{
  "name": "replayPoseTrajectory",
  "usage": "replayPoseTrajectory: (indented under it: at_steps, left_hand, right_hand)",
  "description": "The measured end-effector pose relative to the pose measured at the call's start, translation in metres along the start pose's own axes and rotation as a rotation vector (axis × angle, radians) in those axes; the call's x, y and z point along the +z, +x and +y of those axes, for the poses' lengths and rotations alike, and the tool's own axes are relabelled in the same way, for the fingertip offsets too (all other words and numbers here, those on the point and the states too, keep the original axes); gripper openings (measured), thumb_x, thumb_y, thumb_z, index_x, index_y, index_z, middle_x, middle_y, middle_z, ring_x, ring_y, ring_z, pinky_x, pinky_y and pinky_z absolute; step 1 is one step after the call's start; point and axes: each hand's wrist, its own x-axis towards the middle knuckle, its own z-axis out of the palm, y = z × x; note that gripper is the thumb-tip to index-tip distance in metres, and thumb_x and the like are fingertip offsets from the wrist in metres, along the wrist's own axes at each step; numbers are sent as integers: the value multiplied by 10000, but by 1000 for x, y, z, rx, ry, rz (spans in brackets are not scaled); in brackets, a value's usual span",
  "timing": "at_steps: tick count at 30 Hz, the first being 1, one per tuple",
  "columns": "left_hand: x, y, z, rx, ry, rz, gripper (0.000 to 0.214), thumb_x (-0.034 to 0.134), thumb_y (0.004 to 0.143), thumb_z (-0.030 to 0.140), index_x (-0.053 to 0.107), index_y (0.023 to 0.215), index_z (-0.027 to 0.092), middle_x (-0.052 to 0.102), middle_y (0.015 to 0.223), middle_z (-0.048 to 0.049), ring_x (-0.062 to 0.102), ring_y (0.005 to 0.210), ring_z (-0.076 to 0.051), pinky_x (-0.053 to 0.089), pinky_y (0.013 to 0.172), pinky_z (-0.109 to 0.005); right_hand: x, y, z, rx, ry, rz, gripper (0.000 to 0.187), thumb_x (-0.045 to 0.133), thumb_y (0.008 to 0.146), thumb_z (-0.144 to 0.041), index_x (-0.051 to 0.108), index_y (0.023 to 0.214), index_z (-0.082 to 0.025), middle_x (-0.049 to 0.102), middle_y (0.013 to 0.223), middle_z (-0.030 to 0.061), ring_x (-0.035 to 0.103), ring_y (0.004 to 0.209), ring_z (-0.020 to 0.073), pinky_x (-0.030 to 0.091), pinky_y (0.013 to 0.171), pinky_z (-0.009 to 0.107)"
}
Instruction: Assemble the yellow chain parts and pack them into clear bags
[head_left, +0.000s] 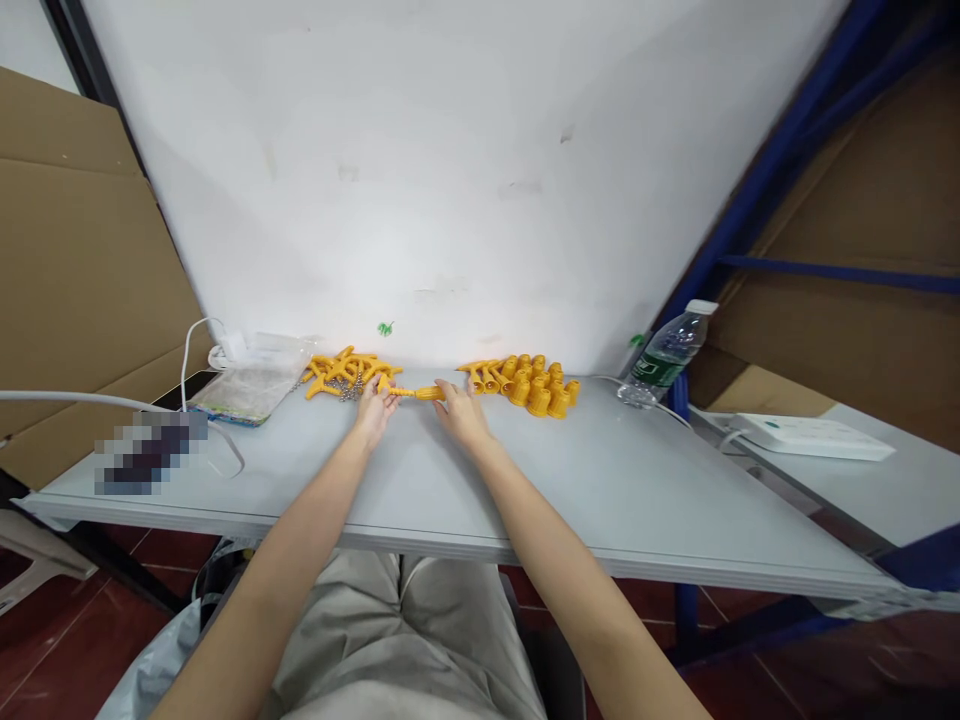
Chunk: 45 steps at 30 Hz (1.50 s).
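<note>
At the far edge of the table (600,500), the left hand (375,408) and right hand (461,410) each pinch one end of a yellow part (420,393), holding it level between a pile of handles (346,372) (left) and a pile of caps (529,382) (right), both within easy reach.

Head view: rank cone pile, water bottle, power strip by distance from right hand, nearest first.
From the right hand, holding the yellow rod:
1. Yellow cone pile, just to its right.
2. Water bottle, farther right by the wall.
3. Power strip, far right on the neighbouring table.
</note>
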Motion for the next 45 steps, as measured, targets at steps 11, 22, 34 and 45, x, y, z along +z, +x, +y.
replayPoseTrajectory:
  at_steps: [11, 22, 34, 45]
  left_hand:
    - [-5, 1, 4, 12, -56, -40, 444, 482, 866, 35, 515, 1269, 218, 690, 927, -48, 687, 890, -117, 496, 960, -291]
    - [-3, 1, -6, 84, 229, -107, 500, 521, 895, 118, 453, 1350, 313, 640, 1199, -61, 675, 924, -124, 490, 945, -317]
    - [-10, -8, -9, 225, 274, -221, 545, 584, 823, 74, 524, 1325, 278, 548, 1366, -79, 546, 1227, -180, 399, 1072, -298]
    - [-10, -16, -4, 353, 443, -162, 538, 620, 792, 79, 553, 1298, 249, 517, 1386, -97, 273, 1441, -242, 286, 1143, -314]
  right_hand:
    - [0, 7, 19, 155, 669, -19, 324, 597, 844, -417, 613, 1053, -169, 703, 1031, 105, 683, 879, 205, 508, 882, 391]
    - [-10, 5, -1, 503, 901, -18, 517, 586, 768, -692, 525, 661, -190, 647, 595, 28, 613, 495, 140, 520, 626, 285]
    - [-20, 3, -6, 675, 981, -39, 385, 577, 859, -567, 504, 766, -201, 645, 565, 25, 594, 423, 146, 508, 505, 267]
    - [-26, 1, -4, 582, 1014, -158, 333, 621, 852, -502, 511, 756, -203, 657, 587, 27, 634, 496, 157, 531, 592, 273]
